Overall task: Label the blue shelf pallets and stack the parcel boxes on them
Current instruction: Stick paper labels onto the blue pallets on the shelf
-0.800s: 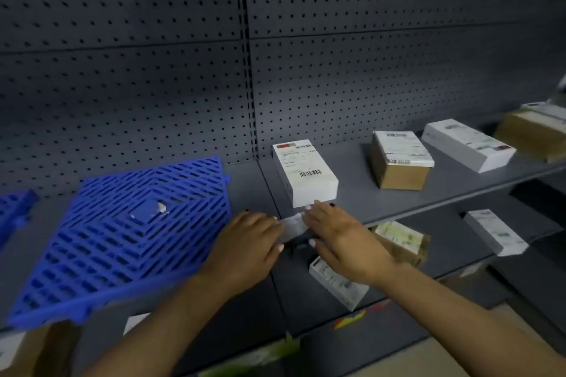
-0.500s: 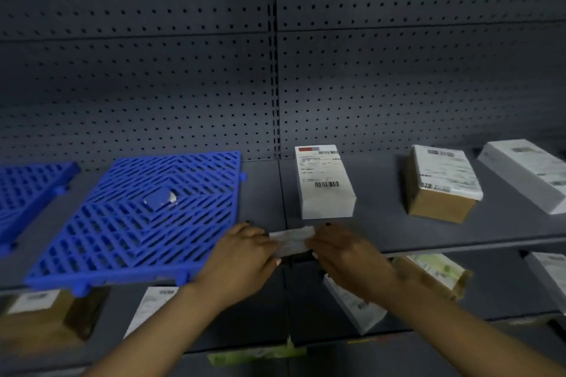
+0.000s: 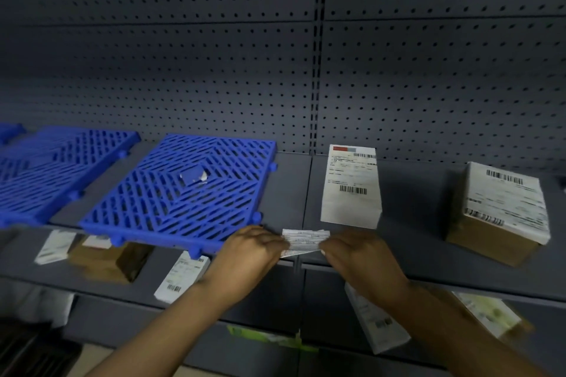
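**Label held at the shelf edge**

At the far left we see a blue pallet [image 3: 46,174] lying flat on the grey shelf [image 3: 288,193], with a sliver of another blue piece behind it at the frame edge. Just right of it lies a second pallet [image 3: 180,190], its front edge overhanging the shelf lip; a small torn white scrap [image 3: 196,176] sits on its centre pad. Below, on the lower shelf [image 3: 101,291], we make out a blurred white packet [image 3: 52,246], a brown box [image 3: 107,260] and a white parcel [image 3: 182,277] with a barcode.

Our left hand [image 3: 248,254] is at the second pallet's front right corner, fingers curled, pinching the left end of a white label [image 3: 304,242]. Our right hand [image 3: 358,260] pinches the label's right end, so the strip spans the gap between the two hands in front of the shelf lip. Whether the label touches the shelf we cannot tell; the view is soft there.

Just behind the label a white box [image 3: 350,187] with a shipping sticker rests on the shelf, apart from the pallet. Farther right stands a brown carton [image 3: 499,217] with a white sticker over its top. Under our right forearm, more parcels [image 3: 376,324] lie on the lower shelf, partly hidden.
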### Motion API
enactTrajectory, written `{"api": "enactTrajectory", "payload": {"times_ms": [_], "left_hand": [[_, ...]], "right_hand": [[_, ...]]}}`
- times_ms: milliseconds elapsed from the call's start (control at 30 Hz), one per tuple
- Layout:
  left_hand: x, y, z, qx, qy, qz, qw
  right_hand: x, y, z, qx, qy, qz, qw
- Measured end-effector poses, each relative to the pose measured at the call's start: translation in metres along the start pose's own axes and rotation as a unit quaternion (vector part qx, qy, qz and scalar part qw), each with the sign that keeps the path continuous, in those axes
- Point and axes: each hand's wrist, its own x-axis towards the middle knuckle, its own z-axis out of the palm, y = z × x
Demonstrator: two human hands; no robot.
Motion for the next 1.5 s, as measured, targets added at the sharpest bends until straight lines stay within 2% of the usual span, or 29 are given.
{"api": "enactTrajectory", "payload": {"times_ms": [133,267,533,733,900,1233,1500], "left_hand": [[-0.008,0.002,-0.003,0.0,0.089,-0.023,0.996],[-0.016,0.001,-0.01,0.008,0.164,0.001,0.986],[-0.055,-0.013,-0.056,0.016,0.25,-0.006,0.968],[-0.119,-0.047,-0.112,0.058,0.303,-0.024,0.951],[-0.201,-0.084,-0.161,0.113,0.318,-0.055,0.94],[-0.384,-0.151,-0.245,0.21,0.321,-0.164,0.909],[-0.463,-0.198,-0.274,0.235,0.296,-0.226,0.898]], "right_hand": [[0.001,-0.001,-0.003,0.011,0.011,-0.015,1.0],[0.01,-0.009,-0.019,0.014,0.086,-0.045,0.995],[0.052,-0.044,-0.031,0.028,0.175,-0.141,0.974],[0.11,-0.12,-0.036,0.042,0.218,-0.202,0.954],[0.164,-0.206,-0.018,0.07,0.228,-0.258,0.936],[0.259,-0.398,0.03,0.121,0.276,-0.373,0.878],[0.314,-0.481,0.076,0.16,0.274,-0.417,0.852]]}}
